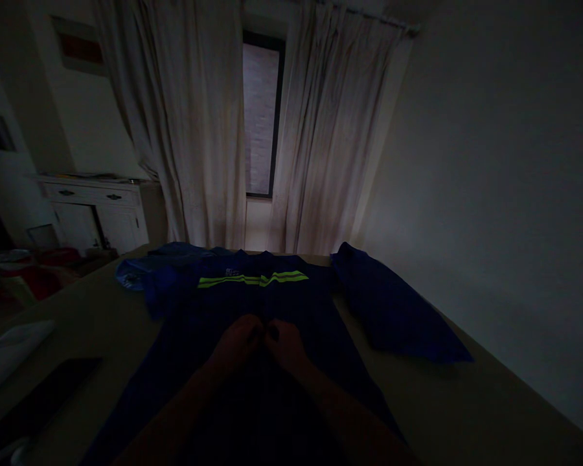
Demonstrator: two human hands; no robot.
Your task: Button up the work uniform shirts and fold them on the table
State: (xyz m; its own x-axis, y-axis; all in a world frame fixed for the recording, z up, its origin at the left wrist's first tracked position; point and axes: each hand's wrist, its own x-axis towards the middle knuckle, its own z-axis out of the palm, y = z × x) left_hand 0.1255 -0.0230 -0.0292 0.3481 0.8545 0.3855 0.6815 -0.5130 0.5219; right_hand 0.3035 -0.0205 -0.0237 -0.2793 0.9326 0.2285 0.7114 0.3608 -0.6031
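Note:
A dark blue work jacket point(291, 304) with bright yellow-green stripes across the chest lies spread out in front of me, its collar end away from me. My left hand point(240, 338) and my right hand point(285, 343) meet over the middle of its front, knuckles close together. Both are closed, fingers curled and thumbs pressed in at the jacket's centre line. They appear to pinch the front edges of the cloth there. The dim light hides the fingertips and whatever fastening lies between them.
Another blue piece of cloth point(393, 310) lies at the right, near the wall. Lighter blue denim point(136, 268) is bunched at the far left. A whitish flat item point(14, 349) and a dark flat object point(43, 398) rest on the left. Curtains and a white cabinet point(97, 207) stand behind.

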